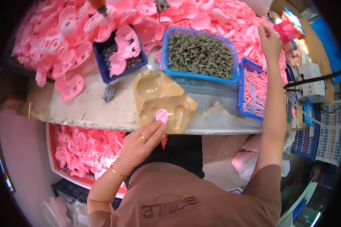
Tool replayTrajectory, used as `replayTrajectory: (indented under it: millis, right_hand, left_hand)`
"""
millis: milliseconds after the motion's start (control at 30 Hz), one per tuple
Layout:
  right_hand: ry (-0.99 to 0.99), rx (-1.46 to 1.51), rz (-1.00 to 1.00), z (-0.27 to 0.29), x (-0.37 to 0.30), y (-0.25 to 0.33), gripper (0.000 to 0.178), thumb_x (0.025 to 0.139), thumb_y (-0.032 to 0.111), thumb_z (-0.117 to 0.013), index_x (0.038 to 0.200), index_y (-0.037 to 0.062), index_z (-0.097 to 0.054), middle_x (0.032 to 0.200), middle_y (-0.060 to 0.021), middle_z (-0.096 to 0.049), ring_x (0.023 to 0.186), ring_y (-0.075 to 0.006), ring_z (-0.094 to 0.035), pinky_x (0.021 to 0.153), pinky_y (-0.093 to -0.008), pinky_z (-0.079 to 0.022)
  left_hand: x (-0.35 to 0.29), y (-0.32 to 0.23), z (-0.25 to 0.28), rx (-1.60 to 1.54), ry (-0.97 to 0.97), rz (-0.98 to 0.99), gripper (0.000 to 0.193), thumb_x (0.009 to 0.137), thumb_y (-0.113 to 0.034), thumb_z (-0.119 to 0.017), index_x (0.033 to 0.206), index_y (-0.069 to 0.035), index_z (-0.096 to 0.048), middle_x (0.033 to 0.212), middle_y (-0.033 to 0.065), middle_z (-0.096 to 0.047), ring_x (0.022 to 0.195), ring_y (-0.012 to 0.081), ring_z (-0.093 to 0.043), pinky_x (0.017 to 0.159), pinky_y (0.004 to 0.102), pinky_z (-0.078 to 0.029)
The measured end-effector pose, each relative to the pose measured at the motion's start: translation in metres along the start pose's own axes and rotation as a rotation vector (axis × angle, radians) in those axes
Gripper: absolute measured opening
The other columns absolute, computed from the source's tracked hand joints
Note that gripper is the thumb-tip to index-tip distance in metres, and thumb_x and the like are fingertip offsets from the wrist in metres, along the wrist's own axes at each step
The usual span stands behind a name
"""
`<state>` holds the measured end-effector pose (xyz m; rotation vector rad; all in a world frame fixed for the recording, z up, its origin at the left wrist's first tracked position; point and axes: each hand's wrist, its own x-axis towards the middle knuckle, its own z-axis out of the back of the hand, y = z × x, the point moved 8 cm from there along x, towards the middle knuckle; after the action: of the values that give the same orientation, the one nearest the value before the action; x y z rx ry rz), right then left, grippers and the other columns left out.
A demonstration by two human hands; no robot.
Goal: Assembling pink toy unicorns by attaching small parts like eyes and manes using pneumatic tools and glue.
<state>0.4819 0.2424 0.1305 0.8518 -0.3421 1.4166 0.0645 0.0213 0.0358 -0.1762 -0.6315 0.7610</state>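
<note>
My left hand (pixel 142 145) is at the table's front edge, its fingertips closed on a small oval pink plastic piece (pixel 161 115). That piece rests over the near part of a tan moulded holder (pixel 155 99) with rounded hollows. Stretched far out to the right, my right hand (pixel 271 42) has its fingers curled together. It is above the right end of a heap of pink plastic parts (pixel 201 20), close to a dark pink object (pixel 286 32). Whatever its fingers may hold is too small to make out.
Behind the holder stands a blue tub of small grey-green pieces (pixel 236 73). A dark blue tray (pixel 102 73) and a blue basket of thin pink strips (pixel 241 100) flank it. Two driver tools (pixel 98 5) hang overhead. A red crate (pixel 53 159) of pink parts is below.
</note>
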Motion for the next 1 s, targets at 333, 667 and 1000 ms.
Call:
replayTrajectory:
  millis: [333, 667, 1000]
  right_hand:
    - [0.755, 0.505, 0.447, 0.010, -0.231, 0.228, 0.023, 0.076, 0.014, -0.081, 0.092, 0.0040, -0.069, 0.107, -0.0075, -0.065, 0.102, -0.0252, -0.063, 0.084, -0.0363, -0.051]
    - [0.682, 0.328, 0.566, -0.002, -0.255, 0.243, 0.024, 0.075, 0.021, -0.080, 0.090, 0.0089, -0.067, 0.099, -0.0025, -0.067, 0.100, -0.0232, -0.062, 0.094, -0.0400, -0.045]
    - [0.669, 0.445, 0.351, 0.011, -0.228, 0.227, 0.021, 0.076, 0.015, -0.081, 0.092, 0.0098, -0.069, 0.100, -0.0046, -0.069, 0.097, -0.0241, -0.064, 0.089, -0.0378, -0.047]
  left_hand:
    - [-0.002, 0.008, -0.013, 0.123, 0.004, 0.031, 0.031, 0.080, -0.014, -0.076, 0.110, -0.007, -0.069, 0.111, 0.0057, -0.066, 0.106, 0.0265, -0.061, 0.098, 0.0446, -0.049]
    - [0.000, 0.016, -0.015, 0.092, 0.038, -0.031, 0.031, 0.083, -0.020, -0.075, 0.111, -0.006, -0.068, 0.113, 0.0069, -0.065, 0.115, 0.0244, -0.060, 0.106, 0.0440, -0.045]
    - [0.004, 0.055, 0.021, 0.046, -0.056, -0.009, 0.035, 0.081, -0.010, -0.075, 0.116, -0.008, -0.067, 0.120, 0.0100, -0.066, 0.112, 0.0304, -0.062, 0.100, 0.0439, -0.048]
